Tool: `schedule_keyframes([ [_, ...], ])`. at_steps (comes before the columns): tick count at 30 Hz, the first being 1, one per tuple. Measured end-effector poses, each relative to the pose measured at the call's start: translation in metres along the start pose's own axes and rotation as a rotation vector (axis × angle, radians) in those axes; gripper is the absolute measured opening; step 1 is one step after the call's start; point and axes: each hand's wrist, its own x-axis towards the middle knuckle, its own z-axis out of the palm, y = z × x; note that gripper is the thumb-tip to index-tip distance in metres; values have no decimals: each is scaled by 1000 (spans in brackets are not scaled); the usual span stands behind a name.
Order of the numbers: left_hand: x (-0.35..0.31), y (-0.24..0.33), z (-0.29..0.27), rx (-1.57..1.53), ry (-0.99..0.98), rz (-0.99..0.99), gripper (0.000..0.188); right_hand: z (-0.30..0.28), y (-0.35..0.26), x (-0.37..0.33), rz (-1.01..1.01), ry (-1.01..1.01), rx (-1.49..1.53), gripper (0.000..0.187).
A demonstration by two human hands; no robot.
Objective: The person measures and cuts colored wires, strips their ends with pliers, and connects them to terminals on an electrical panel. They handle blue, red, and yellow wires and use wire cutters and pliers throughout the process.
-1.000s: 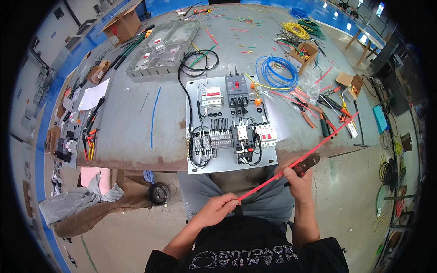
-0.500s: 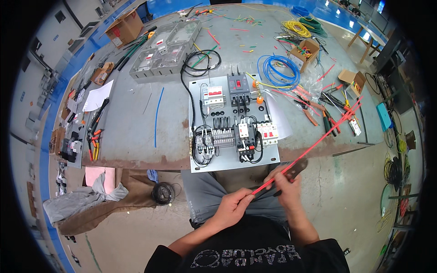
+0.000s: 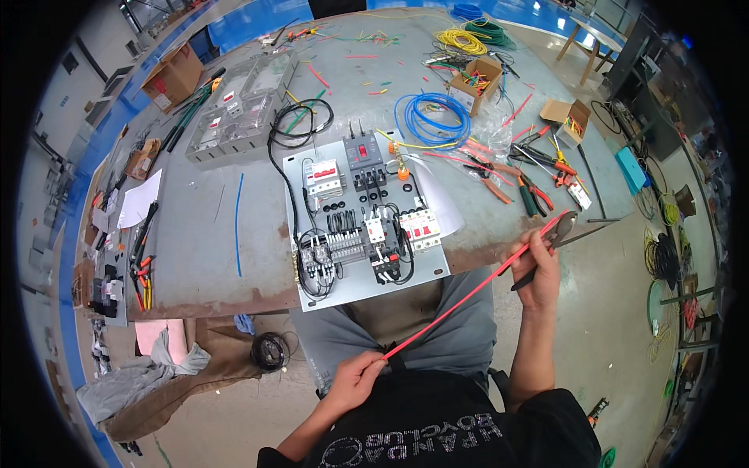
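A long red wire (image 3: pixel 468 295) is stretched taut across my lap, from low left to upper right. My left hand (image 3: pixel 355 381) pinches its near end just above my dark shirt. My right hand (image 3: pixel 538 269) is out beside the table's right front corner. It grips dark-handled wire cutters (image 3: pixel 563 228) whose jaws sit at the wire's far end. Between my hands and the table edge lies a grey mounting plate (image 3: pixel 351 285) carrying breakers, contactors and black wiring.
The grey table (image 3: pixel 195 257) holds a blue wire coil (image 3: pixel 431 121), pliers and screwdrivers (image 3: pixel 530 183) at the right, small cardboard boxes (image 3: pixel 569 117), a clear enclosure (image 3: pixel 234 109) and hand tools (image 3: pixel 140 265) at the left. A black wire roll (image 3: pixel 269 351) and rags lie on the floor.
My right hand has slid out along the red wire, up and to the right, to its far end. My left hand has dropped slightly toward my body, and the wire is now pulled straight.
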Motion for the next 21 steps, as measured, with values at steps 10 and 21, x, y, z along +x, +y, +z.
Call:
schedule_keyframes([
  [10, -10, -5, -11, -156, -95, -186, 21, -3, 17, -8, 36, 20, 34, 20],
  [21, -11, -15, -3, -240, -113, -220, 21, 21, 26, -10, 113, -114, -282, 26],
])
